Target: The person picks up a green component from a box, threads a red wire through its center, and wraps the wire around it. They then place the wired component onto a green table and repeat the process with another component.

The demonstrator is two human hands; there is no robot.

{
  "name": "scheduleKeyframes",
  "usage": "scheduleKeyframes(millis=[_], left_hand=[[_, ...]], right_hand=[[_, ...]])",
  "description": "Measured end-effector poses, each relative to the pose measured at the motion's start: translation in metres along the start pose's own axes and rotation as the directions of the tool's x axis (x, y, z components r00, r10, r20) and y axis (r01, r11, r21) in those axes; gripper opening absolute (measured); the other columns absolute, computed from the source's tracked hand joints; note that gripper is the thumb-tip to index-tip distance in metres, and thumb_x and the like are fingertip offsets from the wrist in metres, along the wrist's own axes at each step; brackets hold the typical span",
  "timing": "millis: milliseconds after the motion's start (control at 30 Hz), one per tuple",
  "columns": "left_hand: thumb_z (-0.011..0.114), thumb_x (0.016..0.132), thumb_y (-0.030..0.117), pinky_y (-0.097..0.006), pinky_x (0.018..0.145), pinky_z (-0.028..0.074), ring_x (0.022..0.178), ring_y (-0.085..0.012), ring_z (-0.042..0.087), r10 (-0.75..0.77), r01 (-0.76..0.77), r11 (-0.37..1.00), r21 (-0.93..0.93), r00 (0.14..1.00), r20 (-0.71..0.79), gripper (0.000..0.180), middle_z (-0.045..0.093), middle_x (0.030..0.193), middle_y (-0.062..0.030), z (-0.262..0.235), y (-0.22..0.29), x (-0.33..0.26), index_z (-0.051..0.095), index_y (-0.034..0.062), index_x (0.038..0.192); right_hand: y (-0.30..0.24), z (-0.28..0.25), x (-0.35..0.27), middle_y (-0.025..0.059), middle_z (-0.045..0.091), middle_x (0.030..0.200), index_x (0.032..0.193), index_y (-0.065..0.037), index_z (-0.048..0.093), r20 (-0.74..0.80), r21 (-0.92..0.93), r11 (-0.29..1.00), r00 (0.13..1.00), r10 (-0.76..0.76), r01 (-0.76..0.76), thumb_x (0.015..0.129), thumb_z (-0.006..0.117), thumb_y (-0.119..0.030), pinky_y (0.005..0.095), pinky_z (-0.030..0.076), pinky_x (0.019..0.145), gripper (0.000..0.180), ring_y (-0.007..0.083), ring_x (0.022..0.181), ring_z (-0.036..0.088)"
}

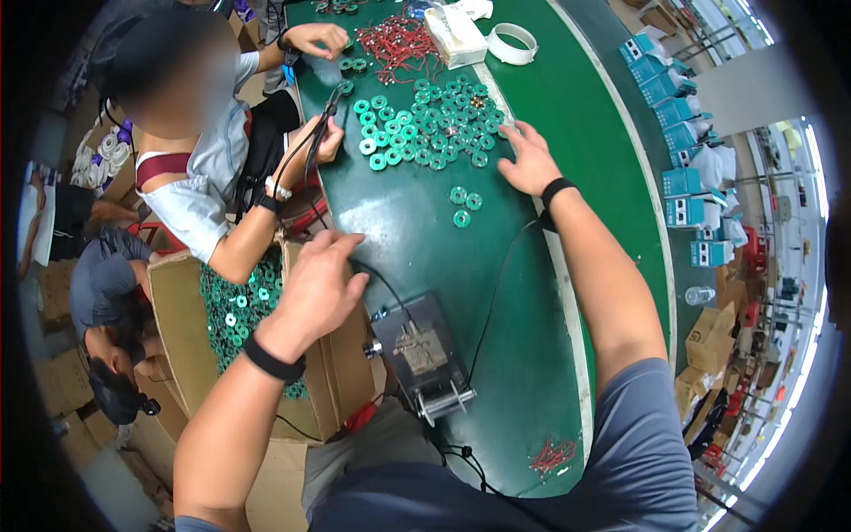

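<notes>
My right hand (532,161) reaches over the green workbench (390,230), fingers spread, the fingertips at the right edge of a pile of green ring-shaped parts (439,124). Three more such rings (463,207) lie just nearer to me, left of that hand. My left hand (321,288) hovers by the bench's left edge with its fingers apart and nothing in them. Below and right of it stands a small dark metal box device (424,346) with a knob, a cable and a metal bar at its front. Both wrists wear black bands.
At the left, an open cardboard box (332,377) holds many green rings. A co-worker (204,168) there grips a dark corded tool (332,102). Red wires (399,46), a white box (455,37) and a white ring (511,44) lie at the far end; more red wires (551,456) lie near me.
</notes>
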State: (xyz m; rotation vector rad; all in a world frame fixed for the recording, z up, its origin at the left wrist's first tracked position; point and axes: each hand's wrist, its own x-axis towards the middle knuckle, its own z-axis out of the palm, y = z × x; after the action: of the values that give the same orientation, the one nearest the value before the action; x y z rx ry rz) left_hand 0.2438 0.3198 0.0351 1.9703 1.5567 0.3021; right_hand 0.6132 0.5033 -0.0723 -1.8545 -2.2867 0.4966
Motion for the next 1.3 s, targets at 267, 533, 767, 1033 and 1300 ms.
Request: scheduleKeyframes(millis=[267, 533, 767, 1033, 1300], left_hand=[[0.076, 0.081, 0.014, -0.052, 0.115, 0.039, 0.133, -0.0514, 0.044, -0.141, 0.146, 0.987, 0.067, 0.987, -0.071, 0.078, 0.040, 0.150, -0.0319, 0.085, -0.004, 0.122, 0.043, 0.0048, 0.151], [0.077, 0.079, 0.016, -0.055, 0.119, 0.032, 0.140, -0.0548, 0.035, -0.159, 0.177, 0.951, 0.253, 0.983, -0.090, 0.084, 0.031, 0.155, -0.0355, 0.109, -0.021, 0.181, 0.039, 0.0047, 0.153], [0.075, 0.076, 0.014, -0.057, 0.115, 0.039, 0.144, -0.0542, 0.031, -0.156, 0.161, 0.962, 0.218, 0.987, -0.043, 0.084, 0.024, 0.165, -0.0243, 0.116, 0.001, 0.181, 0.043, 0.0135, 0.154], [0.081, 0.076, 0.019, -0.053, 0.116, 0.041, 0.143, -0.0532, 0.036, -0.102, 0.090, 0.966, 0.244, 0.994, 0.036, 0.094, 0.015, 0.168, -0.0268, 0.126, 0.004, 0.170, 0.035, 0.0162, 0.159], [0.081, 0.074, 0.015, -0.052, 0.115, 0.041, 0.137, -0.0534, 0.039, -0.035, 0.011, 0.980, 0.200, 0.993, 0.114, 0.092, 0.018, 0.164, -0.0312, 0.129, 0.017, 0.128, 0.039, 0.0104, 0.156]], right_hand=[[0.006, 0.046, 0.048, 0.0253, 0.018, 0.168, 0.160, -0.022, 0.039, 0.087, -0.022, 0.996, 0.992, 0.090, -0.088, 0.089, 0.068, -0.058, 0.0521, 0.023, 0.126, 0.085, 0.0494, 0.153, 0.019], [-0.001, 0.061, 0.030, 0.0296, 0.018, 0.166, 0.159, -0.014, 0.038, -0.009, 0.012, 1.000, 1.000, -0.010, 0.010, 0.089, 0.068, -0.057, 0.0534, 0.025, 0.124, 0.088, 0.0514, 0.153, 0.019], [-0.004, 0.054, 0.011, 0.0227, 0.024, 0.166, 0.153, -0.023, 0.049, -0.071, 0.065, 0.991, 0.991, -0.113, 0.118, 0.084, 0.074, -0.053, 0.0611, 0.030, 0.119, 0.079, 0.0519, 0.151, 0.021], [-0.017, 0.068, -0.003, 0.0203, 0.025, 0.166, 0.151, -0.020, 0.053, -0.039, 0.056, 0.978, 0.979, -0.201, 0.203, 0.084, 0.073, -0.054, 0.0621, 0.029, 0.119, 0.078, 0.0534, 0.151, 0.019], [-0.019, 0.060, -0.046, 0.0184, 0.026, 0.166, 0.151, -0.021, 0.051, 0.033, 0.054, 0.963, 0.963, -0.267, 0.265, 0.084, 0.075, -0.050, 0.0595, 0.031, 0.119, 0.077, 0.0516, 0.152, 0.020]])
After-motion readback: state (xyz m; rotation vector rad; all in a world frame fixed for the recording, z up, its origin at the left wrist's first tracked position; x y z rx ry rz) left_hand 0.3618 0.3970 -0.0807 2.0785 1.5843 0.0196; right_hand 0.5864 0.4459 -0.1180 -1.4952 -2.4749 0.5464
